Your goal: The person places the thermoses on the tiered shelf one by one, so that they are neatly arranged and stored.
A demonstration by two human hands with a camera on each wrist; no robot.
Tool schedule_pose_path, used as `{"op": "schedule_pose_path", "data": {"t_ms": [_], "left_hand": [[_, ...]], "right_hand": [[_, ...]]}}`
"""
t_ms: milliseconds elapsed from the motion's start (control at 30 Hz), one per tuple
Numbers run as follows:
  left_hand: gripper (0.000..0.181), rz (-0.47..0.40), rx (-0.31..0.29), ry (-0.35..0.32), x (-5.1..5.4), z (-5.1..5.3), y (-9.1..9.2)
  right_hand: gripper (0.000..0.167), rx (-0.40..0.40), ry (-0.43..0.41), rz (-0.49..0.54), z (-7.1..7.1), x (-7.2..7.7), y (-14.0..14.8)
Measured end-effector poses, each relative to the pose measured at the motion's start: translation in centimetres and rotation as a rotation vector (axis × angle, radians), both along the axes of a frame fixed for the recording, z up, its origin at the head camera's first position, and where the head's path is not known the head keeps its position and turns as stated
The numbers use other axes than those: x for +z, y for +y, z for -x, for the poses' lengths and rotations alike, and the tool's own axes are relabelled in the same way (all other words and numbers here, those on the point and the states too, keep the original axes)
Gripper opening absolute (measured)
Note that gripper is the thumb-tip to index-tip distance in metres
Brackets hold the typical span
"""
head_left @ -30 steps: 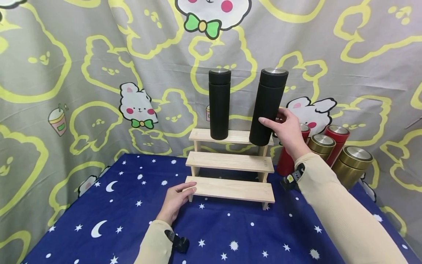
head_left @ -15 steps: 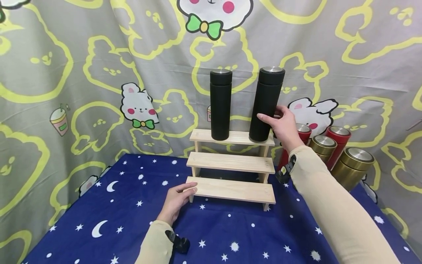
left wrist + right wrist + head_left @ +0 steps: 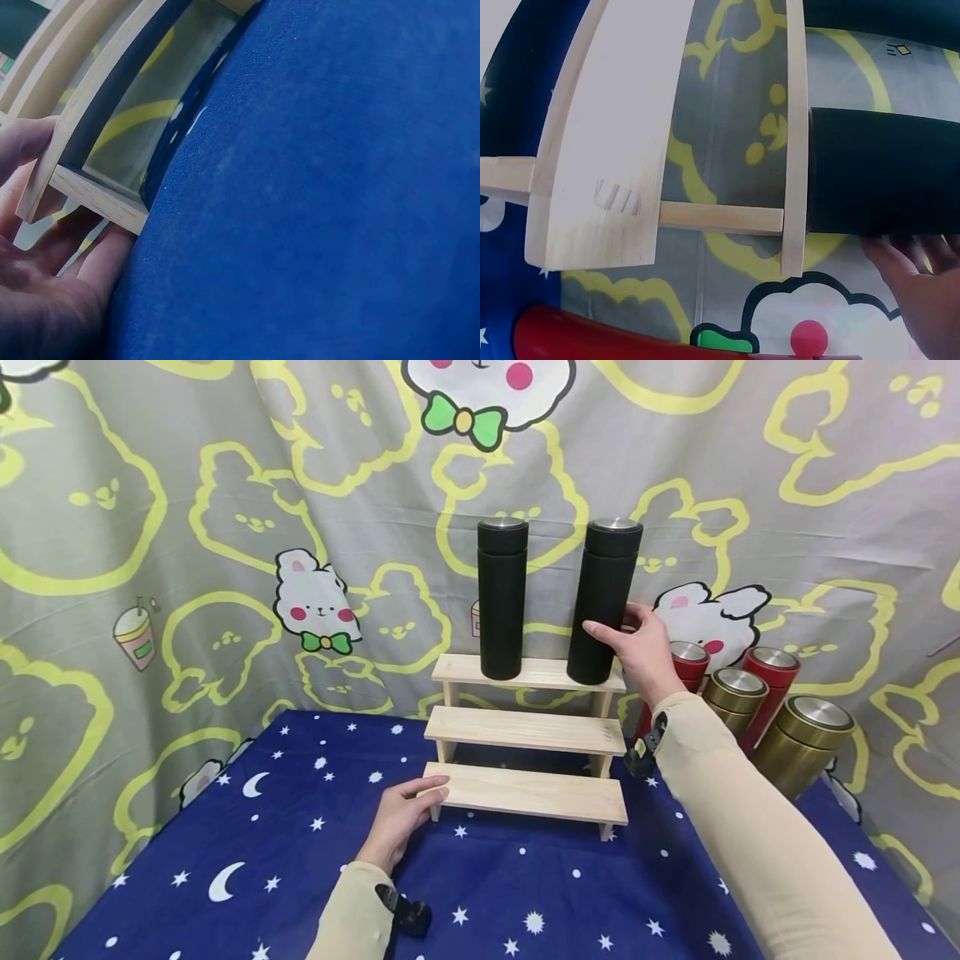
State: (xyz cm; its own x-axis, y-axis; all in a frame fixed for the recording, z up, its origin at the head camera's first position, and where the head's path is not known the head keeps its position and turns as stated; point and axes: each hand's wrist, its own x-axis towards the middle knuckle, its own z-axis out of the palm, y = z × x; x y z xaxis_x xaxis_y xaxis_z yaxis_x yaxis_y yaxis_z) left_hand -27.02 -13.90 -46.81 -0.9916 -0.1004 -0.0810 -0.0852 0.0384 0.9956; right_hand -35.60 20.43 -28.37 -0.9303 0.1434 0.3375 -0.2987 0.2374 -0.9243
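Partly hidden behind one black flask (image 3: 604, 585), the right hand (image 3: 643, 648) grips it; the left hand (image 3: 401, 818) pinches the lowest shelf (image 3: 532, 792).

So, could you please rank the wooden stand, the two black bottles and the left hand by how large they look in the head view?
1. Wooden stand, clearly the largest.
2. Left black bottle and right black bottle: nearly alike, so I leave them unranked against each other.
3. Left hand, the smallest.

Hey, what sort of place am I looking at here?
Probably a makeshift indoor staging corner: a cartoon-print curtain hangs behind, a blue star-print cloth covers the surface, and two black bottles are on a wooden three-tier stand.
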Motion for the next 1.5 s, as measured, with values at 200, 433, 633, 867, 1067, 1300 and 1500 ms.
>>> {"op": "schedule_pose_path", "data": {"t_ms": [200, 433, 633, 867, 1067, 1300, 1500], "left_hand": [[0.03, -0.008, 0.006, -0.003, 0.0, 0.0, -0.1], [0.031, -0.007, -0.003, -0.004, 0.0, -0.1, 0.0], [0.031, -0.004, 0.001, -0.006, 0.0, 0.0, -0.1], [0.031, -0.005, 0.002, -0.007, -0.2, 0.0, -0.1], [0.032, -0.003, -0.004, -0.003, -0.1, 0.0, 0.0], [0.032, 0.001, -0.01, -0.004, -0.2, 0.0, 0.0], [0.031, -0.007, -0.01, -0.01, -0.3, 0.2, -0.1]], "right_hand": [[0.077, -0.001, -0.012, -0.01, 0.1, 0.0, -0.1], [0.08, -0.013, -0.007, 0.011, -0.3, -0.2, -0.1], [0.085, -0.024, 0.012, -0.028, -0.8, -0.4, 0.4], [0.082, -0.021, 0.028, -0.066, -1.5, -0.7, 1.0], [0.08, -0.007, 0.037, -0.054, -2.3, -0.9, 1.4], [0.081, -0.006, 0.032, -0.09, -3.2, -1.6, 2.0], [0.077, -0.005, 0.042, -0.122, -3.8, -2.4, 2.4]]}}
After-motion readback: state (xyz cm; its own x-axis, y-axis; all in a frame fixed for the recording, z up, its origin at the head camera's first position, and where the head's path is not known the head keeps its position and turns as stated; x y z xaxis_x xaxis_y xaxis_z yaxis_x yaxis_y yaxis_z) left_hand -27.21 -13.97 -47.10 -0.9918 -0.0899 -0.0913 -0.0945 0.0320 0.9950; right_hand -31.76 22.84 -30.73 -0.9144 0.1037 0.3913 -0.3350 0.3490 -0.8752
